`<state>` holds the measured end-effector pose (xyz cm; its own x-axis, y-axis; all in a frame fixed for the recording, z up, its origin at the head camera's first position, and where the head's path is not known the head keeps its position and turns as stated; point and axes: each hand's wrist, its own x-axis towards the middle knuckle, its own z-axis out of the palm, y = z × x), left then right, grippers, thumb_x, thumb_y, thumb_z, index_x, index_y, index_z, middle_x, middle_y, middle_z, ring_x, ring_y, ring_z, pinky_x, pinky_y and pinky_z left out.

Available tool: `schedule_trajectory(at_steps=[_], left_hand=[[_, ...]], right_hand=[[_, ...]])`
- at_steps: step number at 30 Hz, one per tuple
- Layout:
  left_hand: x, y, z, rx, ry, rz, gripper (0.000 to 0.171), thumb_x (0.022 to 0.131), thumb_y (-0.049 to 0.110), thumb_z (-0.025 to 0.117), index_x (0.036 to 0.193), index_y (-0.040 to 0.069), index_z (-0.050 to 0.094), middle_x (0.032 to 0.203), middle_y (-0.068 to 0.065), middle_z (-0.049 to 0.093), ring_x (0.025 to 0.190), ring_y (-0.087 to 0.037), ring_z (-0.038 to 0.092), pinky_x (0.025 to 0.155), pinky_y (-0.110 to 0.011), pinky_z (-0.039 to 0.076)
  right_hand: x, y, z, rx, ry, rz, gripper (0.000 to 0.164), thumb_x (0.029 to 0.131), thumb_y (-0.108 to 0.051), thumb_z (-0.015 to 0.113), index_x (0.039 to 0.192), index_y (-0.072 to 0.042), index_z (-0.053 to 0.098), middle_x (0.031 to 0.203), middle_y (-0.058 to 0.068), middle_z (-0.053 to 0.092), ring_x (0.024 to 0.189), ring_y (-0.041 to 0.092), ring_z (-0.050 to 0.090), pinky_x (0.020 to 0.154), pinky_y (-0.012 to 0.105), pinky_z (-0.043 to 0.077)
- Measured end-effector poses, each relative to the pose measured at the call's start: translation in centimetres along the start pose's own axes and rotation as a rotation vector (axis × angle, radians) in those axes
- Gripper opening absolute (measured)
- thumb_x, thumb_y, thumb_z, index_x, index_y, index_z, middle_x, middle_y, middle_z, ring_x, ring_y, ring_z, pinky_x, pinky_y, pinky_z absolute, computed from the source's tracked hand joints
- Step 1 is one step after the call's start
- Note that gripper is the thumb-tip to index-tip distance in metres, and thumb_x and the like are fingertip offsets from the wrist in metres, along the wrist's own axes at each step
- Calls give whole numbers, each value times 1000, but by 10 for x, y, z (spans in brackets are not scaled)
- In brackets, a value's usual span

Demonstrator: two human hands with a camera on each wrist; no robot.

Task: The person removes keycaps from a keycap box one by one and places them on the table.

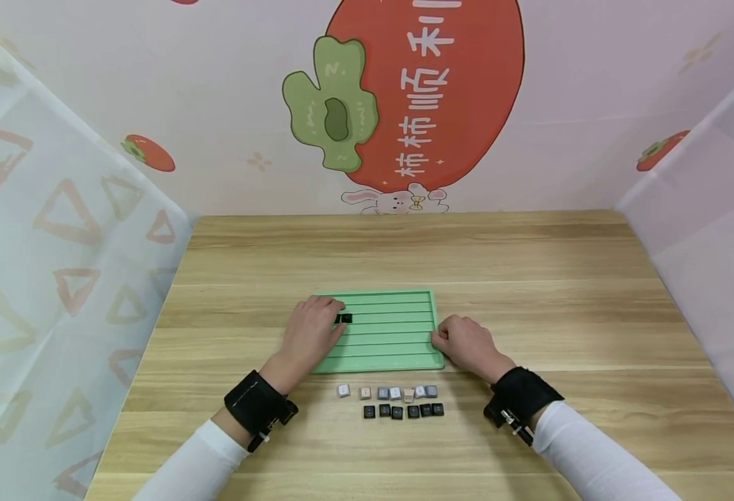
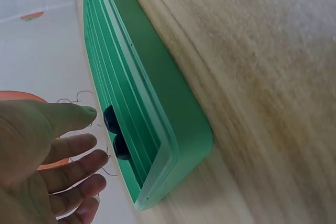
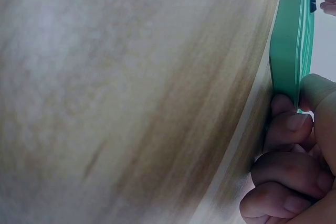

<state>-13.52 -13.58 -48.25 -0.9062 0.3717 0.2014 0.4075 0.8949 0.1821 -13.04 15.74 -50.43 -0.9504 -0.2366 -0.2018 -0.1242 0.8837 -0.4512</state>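
Observation:
A shallow green tray (image 1: pixel 392 339) with long parallel ridges lies on the table. Two black keycaps (image 2: pixel 121 146) sit side by side in it near its left end. Over that end hovers my left hand (image 1: pixel 309 328), thumb and fingers loosely extended, with nothing between them in the left wrist view. My right hand (image 1: pixel 469 346) pinches the tray's right edge; its thumb lies at the rim and the other fingers are curled, as the right wrist view shows.
In front of the tray stand two rows of keycaps on the wooden table (image 1: pixel 529 278): several white, beige and grey keycaps (image 1: pixel 394 393), and several black keycaps (image 1: pixel 413 411) nearer to me. Printed cloth walls (image 1: pixel 216 125) enclose the back and sides.

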Motion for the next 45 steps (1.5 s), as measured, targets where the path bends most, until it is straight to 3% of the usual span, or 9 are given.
schedule_trajectory(at_steps=[13,25,45], left_hand=[[4,3,3,49,-70,-18,32,76,21,75,106,9,70,106,-6,69,102,-25,59,80,-39,45],[4,0,10,74,-32,39,20,79,8,69,99,9,72,98,-7,69,94,-25,61,71,-37,45],[6,-2,9,85,-56,25,19,78,7,71,96,11,72,97,-5,69,92,-24,61,70,-36,45]], right_hand=[[0,0,-1,-2,2,-7,41,87,-29,54,51,-15,39,49,-6,31,46,12,35,46,27,26],[1,4,2,4,0,-8,41,87,-28,53,51,-15,38,49,-7,30,46,12,33,46,28,25],[1,3,2,2,16,-9,41,86,-28,54,51,-15,38,49,-7,30,47,12,34,46,28,26]])
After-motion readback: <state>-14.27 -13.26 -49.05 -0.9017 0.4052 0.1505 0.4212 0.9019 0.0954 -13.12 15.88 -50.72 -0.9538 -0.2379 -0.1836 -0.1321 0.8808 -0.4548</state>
